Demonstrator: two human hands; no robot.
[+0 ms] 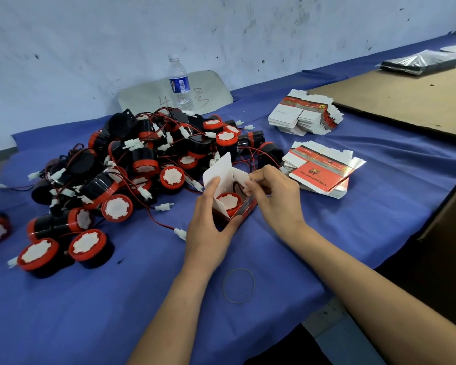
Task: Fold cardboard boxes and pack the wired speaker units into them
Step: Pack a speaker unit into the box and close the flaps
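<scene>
Head view: a small red-and-white cardboard box (249,208) stands open-topped on the blue cloth-covered table (90,312), just in front of the person and beside the near edge of the speaker heap. One black cylindrical speaker unit with a red rim and white centre cap (229,202) sits inside the box, cap facing up, with its red and black wires looped above it at the opening.

The left hand (208,227) grips the box from the near-left side: the thumb lies curled against the near corner, and the fingers reach up along the tall white lid flap (220,167), which stands upright. The right hand (277,198) pinches a small white side flap (248,177) between thumb and forefinger at the far-right top edge.

A tangled heap of matching wired speaker units with white plug connectors (132,164) lies to the left of the box. Two stacks of flat, unfolded printed box blanks lie to the right: a near stack (321,169) just beside the right hand, and a far stack (303,114) behind it.

A thin rubber band (239,285) lies on the cloth between the forearms. A clear plastic water bottle with a blue label (179,83) stands behind the heap, near the wall. A large brown corrugated cardboard sheet (406,101) lies flat at the far right.
</scene>
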